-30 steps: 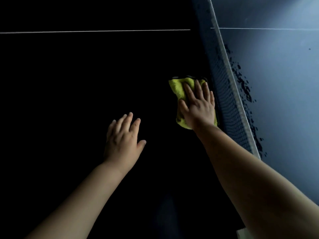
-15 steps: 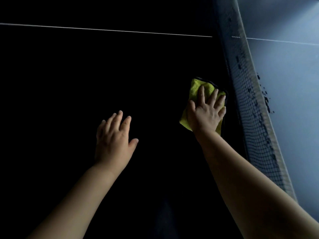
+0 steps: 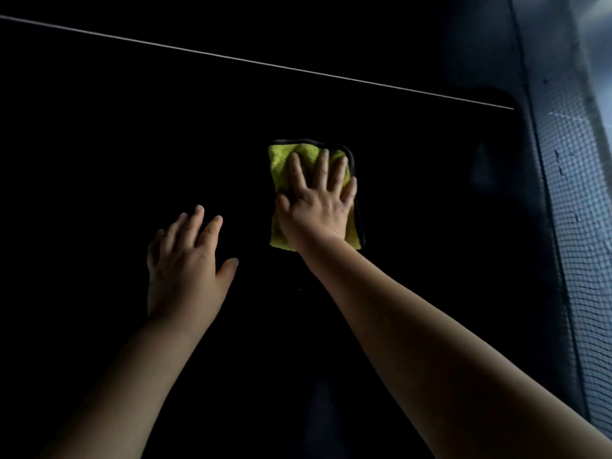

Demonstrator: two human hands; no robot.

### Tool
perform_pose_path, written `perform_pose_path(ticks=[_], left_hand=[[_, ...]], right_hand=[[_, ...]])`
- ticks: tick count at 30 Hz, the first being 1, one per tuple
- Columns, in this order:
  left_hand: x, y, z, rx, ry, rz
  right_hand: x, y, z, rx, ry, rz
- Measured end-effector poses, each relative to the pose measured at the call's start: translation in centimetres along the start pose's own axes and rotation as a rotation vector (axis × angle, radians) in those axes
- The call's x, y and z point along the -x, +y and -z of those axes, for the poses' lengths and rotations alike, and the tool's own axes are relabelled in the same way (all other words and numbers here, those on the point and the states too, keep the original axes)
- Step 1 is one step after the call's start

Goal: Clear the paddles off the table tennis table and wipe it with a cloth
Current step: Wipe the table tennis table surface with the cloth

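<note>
Nearest the camera, two bare forearms enter from the lower edge, the left from 7 o'clock and the right from 5 o'clock. Both are cut off by the frame before the elbow.

The left hand lies palm down over the dark desk. Its fingers are straight, slightly spread and released, holding nothing, and they point toward 12 o'clock. Whether the palm touches the surface cannot be told, as the desk here is almost black.

Just beyond, at 2 o'clock from the left hand, the right hand lies flat on a yellow-green cloth with a dark border. Its fingers are extended and spread and press down on the fabric without curling round it. The cloth lies flat on the desk, well apart from the net. It is roughly rectangular, with its long axis running 6 to 12 o'clock and its far short edge toward 12. The hand and wrist hide its middle and much of its near edge. Only the far left part, a left strip and the right border show.

Farther off, a thin white line crosses the desk from 10 o'clock down toward 3 o'clock. It ends at the net, which stands along the right side at 3 o'clock from the cloth. The mesh is blurred, the surface behind it is hard to make out, and the frame cuts off its top.
</note>
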State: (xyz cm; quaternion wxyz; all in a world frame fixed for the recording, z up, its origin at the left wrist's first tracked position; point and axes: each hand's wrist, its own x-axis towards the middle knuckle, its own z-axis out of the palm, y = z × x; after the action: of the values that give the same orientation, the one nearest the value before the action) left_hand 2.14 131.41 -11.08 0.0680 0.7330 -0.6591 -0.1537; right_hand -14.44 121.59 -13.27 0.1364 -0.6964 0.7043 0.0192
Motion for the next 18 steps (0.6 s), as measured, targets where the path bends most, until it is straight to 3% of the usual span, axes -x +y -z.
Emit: perform_pose_path(ticks=[5, 8, 14, 18], left_hand=[[0.1, -4.4, 1.8, -0.045, -0.006, 0.128], [-0.1, -5.2, 2.2, -0.096, -0.031, 0.184], [-1.5, -2.3, 2.3, -0.111, -0.047, 0.149], [-2.9, 2.1, 1.4, -0.107, -0.076, 0.075]], right_hand=[[-0.5, -9.9, -1.7, 0.036, -0.045, 0.242], [-1.7, -12.2, -2.4, 0.04, -0.04, 0.35], [-3.7, -9.0, -1.4, 0.06, -0.005, 0.451], [-4.8, -2.6, 0.0, 0.023, 0.053, 0.353]])
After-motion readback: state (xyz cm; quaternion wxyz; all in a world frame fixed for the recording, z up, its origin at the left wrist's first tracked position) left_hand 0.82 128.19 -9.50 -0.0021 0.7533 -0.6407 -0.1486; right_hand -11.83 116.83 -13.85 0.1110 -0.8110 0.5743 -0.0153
